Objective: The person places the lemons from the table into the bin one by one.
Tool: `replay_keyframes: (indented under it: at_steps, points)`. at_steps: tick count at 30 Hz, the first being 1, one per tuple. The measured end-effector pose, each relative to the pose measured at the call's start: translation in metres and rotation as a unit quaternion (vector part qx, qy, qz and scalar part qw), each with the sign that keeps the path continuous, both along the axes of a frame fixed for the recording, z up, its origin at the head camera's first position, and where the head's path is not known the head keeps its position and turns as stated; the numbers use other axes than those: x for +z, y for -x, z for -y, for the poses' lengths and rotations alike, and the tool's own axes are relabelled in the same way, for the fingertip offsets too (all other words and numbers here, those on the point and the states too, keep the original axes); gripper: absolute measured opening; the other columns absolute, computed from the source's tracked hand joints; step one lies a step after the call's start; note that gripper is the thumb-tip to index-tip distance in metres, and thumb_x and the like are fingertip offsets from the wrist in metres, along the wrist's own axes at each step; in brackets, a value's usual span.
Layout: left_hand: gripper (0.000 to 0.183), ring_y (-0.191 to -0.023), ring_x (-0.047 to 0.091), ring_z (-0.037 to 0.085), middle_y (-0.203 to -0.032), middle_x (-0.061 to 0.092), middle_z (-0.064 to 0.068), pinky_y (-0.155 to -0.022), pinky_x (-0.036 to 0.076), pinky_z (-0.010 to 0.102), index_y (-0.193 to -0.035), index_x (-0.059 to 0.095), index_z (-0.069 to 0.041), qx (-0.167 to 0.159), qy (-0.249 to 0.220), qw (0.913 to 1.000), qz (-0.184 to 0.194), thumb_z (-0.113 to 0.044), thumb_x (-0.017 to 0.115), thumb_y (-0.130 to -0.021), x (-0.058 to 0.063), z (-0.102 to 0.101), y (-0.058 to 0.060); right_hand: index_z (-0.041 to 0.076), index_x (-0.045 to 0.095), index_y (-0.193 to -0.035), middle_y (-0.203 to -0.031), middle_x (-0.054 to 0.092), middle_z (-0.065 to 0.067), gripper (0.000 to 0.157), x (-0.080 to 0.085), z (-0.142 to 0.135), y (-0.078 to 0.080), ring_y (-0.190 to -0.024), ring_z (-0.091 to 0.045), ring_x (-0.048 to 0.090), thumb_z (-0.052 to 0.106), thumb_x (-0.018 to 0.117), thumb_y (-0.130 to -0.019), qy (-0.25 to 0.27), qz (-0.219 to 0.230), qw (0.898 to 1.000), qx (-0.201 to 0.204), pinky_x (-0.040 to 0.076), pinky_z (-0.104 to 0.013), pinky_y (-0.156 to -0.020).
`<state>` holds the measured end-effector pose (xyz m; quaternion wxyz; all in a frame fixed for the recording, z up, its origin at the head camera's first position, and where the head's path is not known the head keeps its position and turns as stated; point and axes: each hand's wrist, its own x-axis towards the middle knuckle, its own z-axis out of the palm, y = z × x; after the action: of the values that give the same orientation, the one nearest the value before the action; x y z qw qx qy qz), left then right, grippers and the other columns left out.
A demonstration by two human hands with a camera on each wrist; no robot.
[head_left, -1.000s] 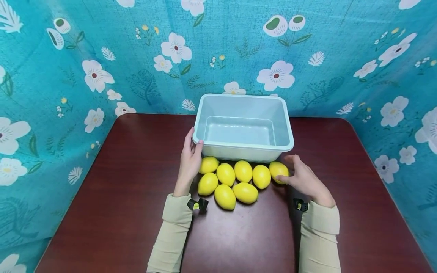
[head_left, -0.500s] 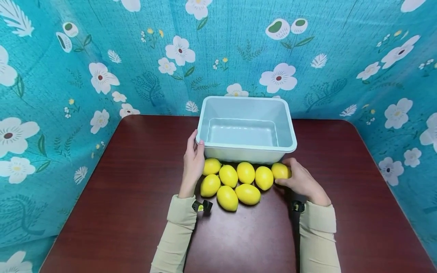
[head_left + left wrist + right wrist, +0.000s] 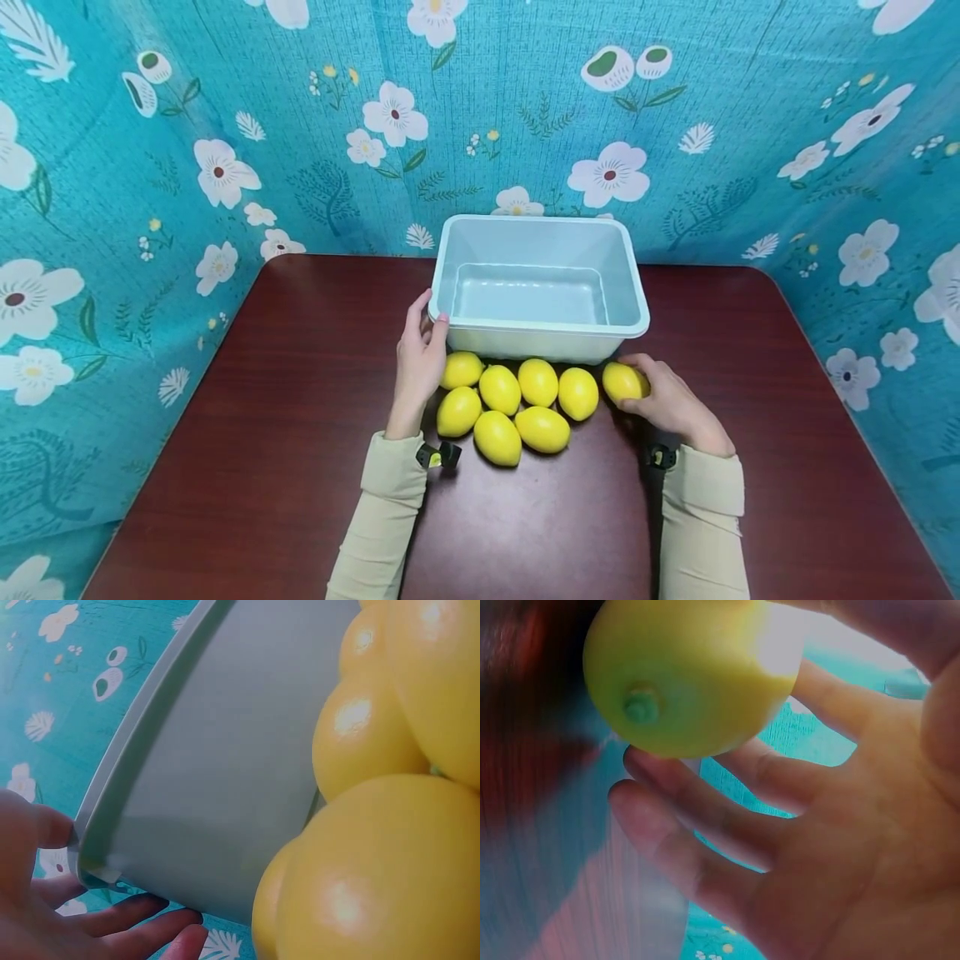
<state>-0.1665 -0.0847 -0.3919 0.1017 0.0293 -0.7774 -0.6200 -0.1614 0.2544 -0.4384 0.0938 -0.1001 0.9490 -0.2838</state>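
My left hand [image 3: 420, 362] holds the near left corner of a pale blue plastic bin [image 3: 540, 325]. The thumb is at the rim and the fingers reach along the outer side, as the left wrist view shows. My right hand [image 3: 671, 400] grips a yellow lemon [image 3: 622, 382] near the bin's front right corner. Seen from the right wrist, the lemon [image 3: 682, 682] sits between thumb and fingers, its green stem end facing the camera. Several more lemons [image 3: 542, 429] lie in two rough rows before the bin, close together. Inside the bin, only the bare bottom shows.
The dark reddish-brown table [image 3: 300, 400] carries the bin near its far edge. Behind it hangs a turquoise flowered cloth [image 3: 465, 100], which also covers both sides. The left-hand lemons [image 3: 459, 412] lie right beside my left wrist.
My right hand has closed round the rightmost lemon and drawn it slightly right, away from its neighbour. My left hand keeps its place on the bin. The head view has shifted slightly.
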Motion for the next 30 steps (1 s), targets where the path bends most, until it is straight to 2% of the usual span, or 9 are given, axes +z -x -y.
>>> replay_keyframes:
  at_steps: [6, 10, 17, 21, 24, 30]
  points:
    - [0.046, -0.114, 0.051, 0.025, -0.136, 0.042, 0.013, -0.092, 0.042, 0.042, -0.138, 0.032, -0.012, -0.001, 0.010, 0.9999, -0.003, -0.019, 0.044, -0.093, 0.006, -0.002, -0.004, 0.004, 0.042, -0.125, -0.112, 0.047, -0.022, 0.061, 0.002, -0.009, -0.004, -0.092, -0.032, 0.044, 0.012, 0.068, -0.071, -0.007, 0.000, 1.000, -0.017, 0.037, -0.041, -0.074]
    - [0.046, -0.112, 0.053, 0.025, -0.135, 0.043, 0.013, -0.090, 0.044, 0.042, -0.137, 0.032, -0.012, -0.005, 0.015, 0.9999, -0.004, -0.018, 0.043, -0.093, 0.005, -0.002, -0.005, 0.004, 0.041, -0.126, -0.111, 0.045, -0.024, 0.061, 0.003, -0.015, -0.005, -0.092, -0.034, 0.042, 0.010, 0.067, -0.070, -0.009, 0.006, 0.999, -0.032, 0.037, -0.043, -0.073]
    - [0.045, -0.112, 0.052, 0.026, -0.135, 0.042, 0.014, -0.090, 0.043, 0.043, -0.137, 0.032, -0.010, -0.015, 0.020, 0.9996, -0.014, -0.018, 0.043, -0.094, 0.004, -0.002, -0.005, 0.003, 0.042, -0.123, -0.111, 0.046, -0.023, 0.062, -0.001, -0.014, -0.005, -0.091, -0.033, 0.043, 0.011, 0.068, -0.068, -0.006, -0.009, 0.999, -0.046, 0.038, -0.043, -0.072]
    - [0.046, -0.113, 0.051, 0.027, -0.136, 0.041, 0.015, -0.091, 0.043, 0.043, -0.138, 0.030, -0.009, -0.028, 0.018, 0.9992, -0.021, -0.019, 0.042, -0.094, 0.003, 0.000, -0.004, 0.002, 0.040, -0.124, -0.114, 0.044, -0.022, 0.062, -0.004, -0.013, -0.004, -0.092, -0.032, 0.042, 0.012, 0.068, -0.069, 0.000, 0.005, 0.999, -0.053, 0.038, -0.042, -0.072]
    - [0.047, -0.112, 0.052, 0.026, -0.135, 0.043, 0.014, -0.090, 0.043, 0.042, -0.138, 0.030, -0.008, -0.033, 0.013, 0.9991, -0.022, -0.019, 0.042, -0.094, 0.002, 0.001, -0.003, 0.001, 0.037, -0.125, -0.116, 0.042, -0.023, 0.064, -0.005, -0.013, -0.002, -0.093, -0.034, 0.042, 0.012, 0.068, -0.071, 0.004, 0.017, 0.999, -0.051, 0.039, -0.043, -0.074]
    - [0.048, -0.119, 0.047, 0.025, -0.134, 0.042, 0.014, -0.096, 0.039, 0.040, -0.137, 0.028, -0.007, -0.046, -0.022, 0.9983, -0.028, -0.015, 0.044, -0.093, -0.004, 0.005, 0.002, 0.007, 0.042, -0.124, -0.116, 0.045, -0.020, 0.060, -0.008, -0.012, 0.001, -0.095, -0.032, 0.041, 0.010, 0.067, -0.069, 0.006, -0.007, 0.999, -0.032, 0.037, -0.044, -0.075]
